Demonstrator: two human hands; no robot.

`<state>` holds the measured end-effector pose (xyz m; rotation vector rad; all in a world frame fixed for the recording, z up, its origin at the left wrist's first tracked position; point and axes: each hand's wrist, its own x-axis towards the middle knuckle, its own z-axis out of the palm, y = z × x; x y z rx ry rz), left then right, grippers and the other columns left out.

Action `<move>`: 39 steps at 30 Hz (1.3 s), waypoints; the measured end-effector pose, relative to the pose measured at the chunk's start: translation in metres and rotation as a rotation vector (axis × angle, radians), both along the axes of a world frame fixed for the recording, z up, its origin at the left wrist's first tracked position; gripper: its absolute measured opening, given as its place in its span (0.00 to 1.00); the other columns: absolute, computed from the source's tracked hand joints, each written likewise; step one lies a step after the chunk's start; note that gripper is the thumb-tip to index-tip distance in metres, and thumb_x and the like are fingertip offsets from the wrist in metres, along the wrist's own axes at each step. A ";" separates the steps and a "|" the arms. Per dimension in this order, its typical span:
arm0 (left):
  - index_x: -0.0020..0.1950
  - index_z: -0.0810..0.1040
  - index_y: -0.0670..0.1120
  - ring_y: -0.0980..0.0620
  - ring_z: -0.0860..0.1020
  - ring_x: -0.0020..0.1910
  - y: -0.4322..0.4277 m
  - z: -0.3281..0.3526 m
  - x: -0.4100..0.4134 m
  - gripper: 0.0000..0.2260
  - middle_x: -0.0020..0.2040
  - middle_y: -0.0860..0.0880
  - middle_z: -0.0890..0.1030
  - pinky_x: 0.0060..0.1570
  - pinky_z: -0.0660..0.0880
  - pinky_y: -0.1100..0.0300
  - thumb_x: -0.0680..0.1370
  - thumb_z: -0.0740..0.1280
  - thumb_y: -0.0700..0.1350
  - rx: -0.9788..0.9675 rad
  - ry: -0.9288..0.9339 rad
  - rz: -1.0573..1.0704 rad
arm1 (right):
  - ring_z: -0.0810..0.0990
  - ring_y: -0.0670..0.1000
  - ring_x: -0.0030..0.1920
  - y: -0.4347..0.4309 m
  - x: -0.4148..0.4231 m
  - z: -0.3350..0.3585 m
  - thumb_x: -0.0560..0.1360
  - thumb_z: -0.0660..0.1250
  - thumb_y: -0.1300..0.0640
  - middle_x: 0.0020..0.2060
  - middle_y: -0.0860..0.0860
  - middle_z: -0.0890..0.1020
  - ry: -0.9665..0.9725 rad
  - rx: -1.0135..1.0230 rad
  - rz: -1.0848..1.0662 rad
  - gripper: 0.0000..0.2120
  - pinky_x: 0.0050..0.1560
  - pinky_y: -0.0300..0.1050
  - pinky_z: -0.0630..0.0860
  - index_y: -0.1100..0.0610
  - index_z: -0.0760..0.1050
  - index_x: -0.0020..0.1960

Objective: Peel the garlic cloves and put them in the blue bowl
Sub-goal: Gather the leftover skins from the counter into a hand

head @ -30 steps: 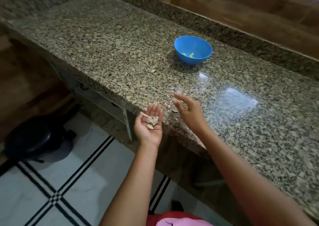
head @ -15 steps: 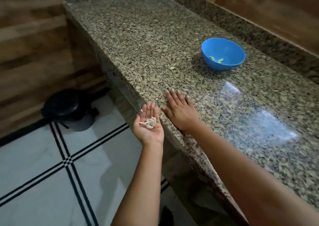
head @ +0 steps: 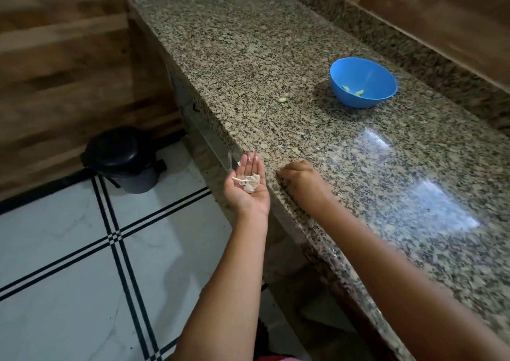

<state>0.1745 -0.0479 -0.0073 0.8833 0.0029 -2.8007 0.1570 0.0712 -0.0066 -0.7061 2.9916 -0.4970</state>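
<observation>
Counter (head: 276,57): bowl (head: 363,86) near back edge, 2 peeled cloves (head: 353,90) inside; 1 loose clove (head: 282,99) mid-counter. Right hand (head: 299,177) at front edge, fingers curled down, likely raking scraps off. Left hand (head: 248,188) cupped flat below edge, catching skins (head: 249,182).

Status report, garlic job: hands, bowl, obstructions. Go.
Left hand open, palm up, cupping garlic skins. Right hand curled at counter edge, grip unclear. Blue bowl holds peeled cloves; stray piece on counter.
</observation>
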 end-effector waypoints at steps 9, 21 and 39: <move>0.51 0.76 0.36 0.46 0.79 0.48 0.006 0.007 0.007 0.20 0.47 0.41 0.80 0.51 0.76 0.56 0.82 0.48 0.46 -0.078 -0.028 -0.094 | 0.76 0.44 0.33 -0.022 -0.002 0.032 0.75 0.64 0.68 0.47 0.54 0.83 -0.268 -0.588 -0.388 0.09 0.31 0.29 0.73 0.61 0.80 0.52; 0.37 0.72 0.46 0.57 0.73 0.17 0.008 0.025 0.006 0.14 0.23 0.50 0.77 0.19 0.66 0.74 0.81 0.56 0.46 -0.063 -0.131 -0.271 | 0.81 0.48 0.44 -0.043 -0.003 0.077 0.74 0.62 0.72 0.46 0.55 0.83 -0.289 -0.250 -0.087 0.11 0.50 0.44 0.79 0.63 0.77 0.53; 0.50 0.76 0.36 0.43 0.80 0.47 0.008 0.024 -0.045 0.20 0.47 0.38 0.79 0.50 0.78 0.51 0.82 0.48 0.46 -0.088 0.037 -0.209 | 0.39 0.55 0.75 0.017 -0.008 -0.017 0.77 0.41 0.34 0.75 0.57 0.39 -0.223 0.159 -0.433 0.39 0.72 0.50 0.38 0.59 0.35 0.76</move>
